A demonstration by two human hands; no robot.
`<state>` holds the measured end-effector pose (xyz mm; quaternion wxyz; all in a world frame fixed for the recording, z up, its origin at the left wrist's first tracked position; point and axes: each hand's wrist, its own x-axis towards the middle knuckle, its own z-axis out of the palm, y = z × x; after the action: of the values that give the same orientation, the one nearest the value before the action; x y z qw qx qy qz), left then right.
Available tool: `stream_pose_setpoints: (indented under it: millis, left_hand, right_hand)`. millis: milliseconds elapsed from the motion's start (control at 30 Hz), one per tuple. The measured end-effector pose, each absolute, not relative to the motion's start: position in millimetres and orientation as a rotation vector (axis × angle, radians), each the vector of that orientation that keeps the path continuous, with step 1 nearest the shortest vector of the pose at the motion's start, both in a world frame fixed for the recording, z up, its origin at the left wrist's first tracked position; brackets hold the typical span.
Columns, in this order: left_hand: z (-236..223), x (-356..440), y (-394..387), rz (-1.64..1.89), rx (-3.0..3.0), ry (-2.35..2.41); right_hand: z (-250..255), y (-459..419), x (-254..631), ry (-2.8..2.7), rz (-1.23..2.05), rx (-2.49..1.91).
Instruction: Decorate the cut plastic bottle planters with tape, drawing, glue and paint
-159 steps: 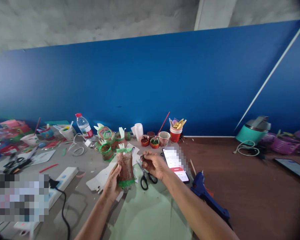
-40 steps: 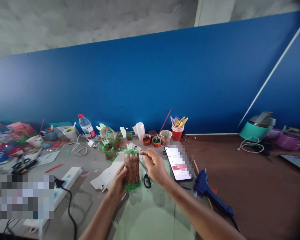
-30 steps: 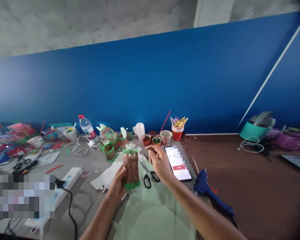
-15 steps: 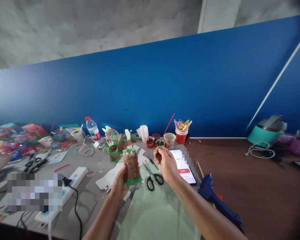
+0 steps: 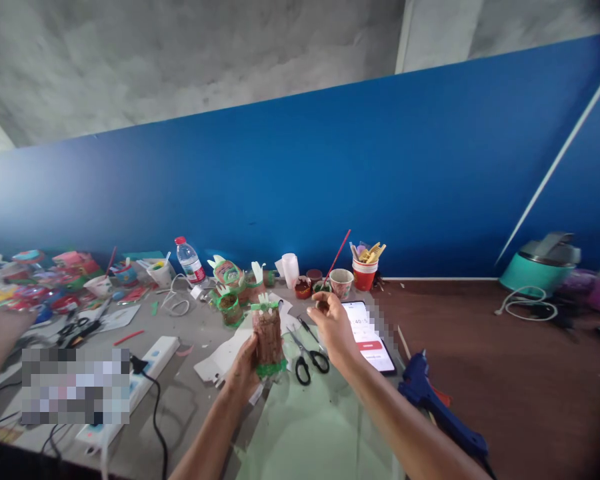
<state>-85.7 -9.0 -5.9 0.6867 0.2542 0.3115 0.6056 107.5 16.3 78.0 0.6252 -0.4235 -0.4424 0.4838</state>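
Note:
My left hand [image 5: 246, 370] is closed around the side of a brown, bark-textured cylinder [image 5: 268, 339]. The cylinder stands upright in the grip, with a green band at its base and green and pale strips sticking up at its top. My right hand [image 5: 334, 327] is raised over the desk with fingers curled and bent together. A small dark brown piece [image 5: 323, 306] shows between them; its exact kind is unclear. Black-handled scissors [image 5: 307, 360] lie between the hands. Just behind the right hand stands a small cup of green paint, partly hidden, with a red-handled stick [image 5: 338, 257] in it.
A phone [image 5: 373, 340] and a blue glue gun [image 5: 437, 403] lie right of my forearm. At the back are a paper cup [image 5: 341, 285], a red cup of utensils [image 5: 365, 274] and a water bottle [image 5: 189, 261]. A power strip [image 5: 153, 367] lies left; another person's arm [image 5: 0, 340] reaches in there.
The cylinder has turned more upright in my left hand, so its top strips stand out more. My right hand has shifted slightly and its fingers have tilted over the brown piece. The view moved a little.

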Motion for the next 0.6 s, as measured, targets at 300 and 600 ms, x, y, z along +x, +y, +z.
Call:
stream_pose_setpoints:
  millis: [300, 600]
  left_hand:
    - [-8.1, -87.4, -5.4, 1.353, 0.596, 0.707]
    - [-4.6, -84.0, -8.5, 1.380, 0.610, 0.738]
  right_hand:
    - [80.5, 14.2, 106.2, -1.165, 1.079, -0.881]
    - [77.3, 11.3, 102.7, -1.298, 1.009, -0.876]
